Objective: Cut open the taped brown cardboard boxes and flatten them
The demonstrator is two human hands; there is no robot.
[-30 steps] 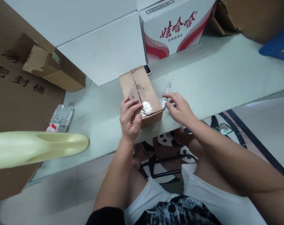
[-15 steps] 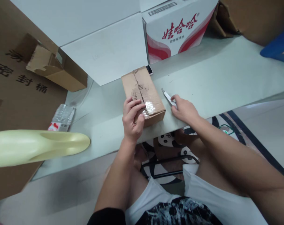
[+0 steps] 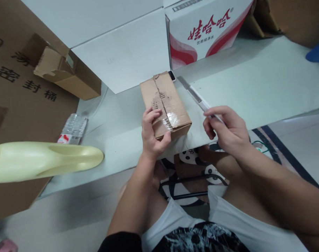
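A small brown cardboard box [image 3: 172,99] lies on the pale green tabletop, with clear tape across its near end and a dark seam running along its top. My left hand [image 3: 154,134] grips its near left corner, fingers on top and thumb at the front edge. To the right of the box, my right hand [image 3: 228,129] is closed around a white utility knife [image 3: 198,98]. The knife's blade is out, pointing away from me and up to the left, apart from the box. Part of the knife's handle is hidden in my fingers.
A phone [image 3: 172,76] pokes out behind the box. Large white cartons [image 3: 122,52] and a red-and-white water carton [image 3: 204,38] stand at the back. On the left are an opened brown box [image 3: 80,80], a clear plastic bottle [image 3: 74,127] and a pale yellow curved object [image 3: 70,159].
My right hand has lifted the utility knife from low beside the box, nearer the camera, and more of its blade shows. My left hand stays on the box, its thumb now lower at the front edge.
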